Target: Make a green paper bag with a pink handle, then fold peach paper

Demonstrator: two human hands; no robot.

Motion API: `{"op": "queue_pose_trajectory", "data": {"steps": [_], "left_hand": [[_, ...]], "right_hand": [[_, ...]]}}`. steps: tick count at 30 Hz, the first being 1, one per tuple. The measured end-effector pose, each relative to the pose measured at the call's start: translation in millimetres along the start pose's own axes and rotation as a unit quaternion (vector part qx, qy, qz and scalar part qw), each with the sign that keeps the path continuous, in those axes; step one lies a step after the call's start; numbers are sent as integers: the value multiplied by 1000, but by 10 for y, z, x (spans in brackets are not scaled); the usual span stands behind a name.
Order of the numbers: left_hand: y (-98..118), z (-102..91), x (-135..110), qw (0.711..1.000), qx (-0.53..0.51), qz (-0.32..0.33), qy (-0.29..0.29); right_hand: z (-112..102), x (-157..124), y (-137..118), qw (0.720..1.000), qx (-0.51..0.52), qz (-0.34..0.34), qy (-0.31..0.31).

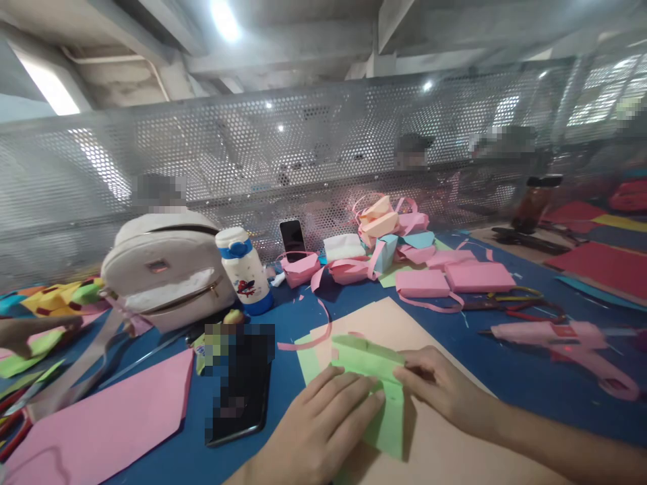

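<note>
A folded piece of green paper (387,421), creased across with raised flaps at its top, is between my hands. My left hand (328,421) lies over its left side, fingers bent and close together, holding it down on the peach sheet (439,448). At the right edge, my right hand (439,384) pinches the paper between thumb and fingers. The left thumb and the underside of the folds are partly hidden. More green sheets (306,360) peek out beneath the peach one, and a curled pink paper strip (323,330) lies across its upper left.
A pink glue gun (550,333) and pliers (536,310) lie right. Small pink paper boxes (422,283) and bags stand behind. Left are a black phone (253,391), a bottle (245,273), a white backpack (172,269) and pink card (111,417). A perforated metal panel (227,155) borders the table.
</note>
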State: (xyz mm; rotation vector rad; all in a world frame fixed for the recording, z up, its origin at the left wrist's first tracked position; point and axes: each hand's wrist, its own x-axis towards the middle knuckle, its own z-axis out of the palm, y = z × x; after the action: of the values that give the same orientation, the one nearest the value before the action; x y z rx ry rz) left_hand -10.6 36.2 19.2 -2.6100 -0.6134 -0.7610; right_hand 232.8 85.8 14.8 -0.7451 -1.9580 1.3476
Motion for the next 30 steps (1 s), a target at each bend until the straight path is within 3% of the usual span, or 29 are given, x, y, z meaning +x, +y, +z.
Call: {"op": "queue_pose_trajectory", "data": {"steps": [14,23,30], "left_hand": [[22,-30,-7,1000,4,-7,-24],[31,-42,-8,999,-10,-16,-42],[18,-29,-11,999,-13,-20,-29]], "right_hand": [[-53,-61,69,997,-68,-9,39],[-13,-24,-46,999,17,-8,37],[-15,-21,26,998,-6,30,56]]}}
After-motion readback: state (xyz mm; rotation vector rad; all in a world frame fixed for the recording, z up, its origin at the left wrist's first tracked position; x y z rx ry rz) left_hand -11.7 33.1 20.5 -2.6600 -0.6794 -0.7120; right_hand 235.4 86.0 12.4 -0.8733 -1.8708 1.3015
